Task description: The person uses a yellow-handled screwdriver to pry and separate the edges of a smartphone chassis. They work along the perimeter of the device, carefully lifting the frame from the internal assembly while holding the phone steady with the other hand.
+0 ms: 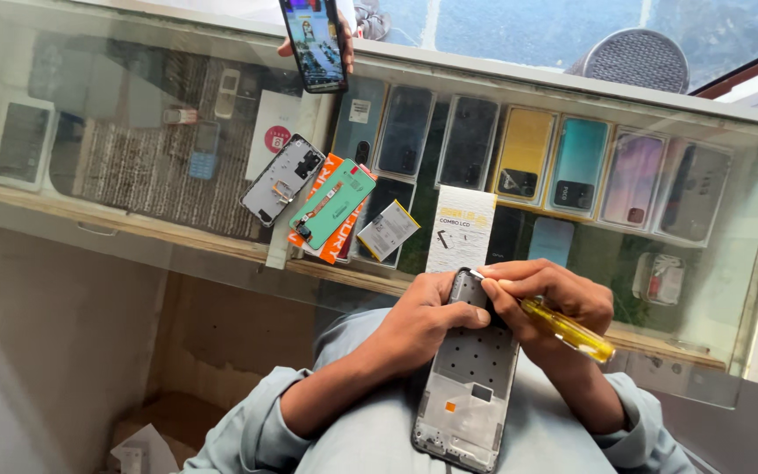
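**Phone frame stripped, screwdriver at its top edge**

From the head camera, looking down: you've got the phone frame (pixel 469 377) resting on your lap, long side running away from you, its far end up against the near edge of the glass counter (pixel 177 189). Your left hand (pixel 427 318) is wrapped around the frame's upper left side, thumb laid across it. Your right hand (pixel 547 297) is closed on a yellow-handled screwdriver (pixel 566 329), fingers pinched near the tip, which meets the frame's top edge; the exact spot is hidden under your fingers.

How far along? I'd judge well into the strip-down. The frame shows bare metal, no screen or board in it. On the counter to the far left lie a grey back cover (pixel 281 180), a green part (pixel 333 204) on an orange packet, and a flat battery (pixel 387 230) just right of them. A white box (pixel 460 230) stands just beyond your hands. What's left looks like the small work at that top edge, then whatever goes back in.

At the far edge, another person's hand holds up a lit phone (pixel 313 42), well apart from your work.
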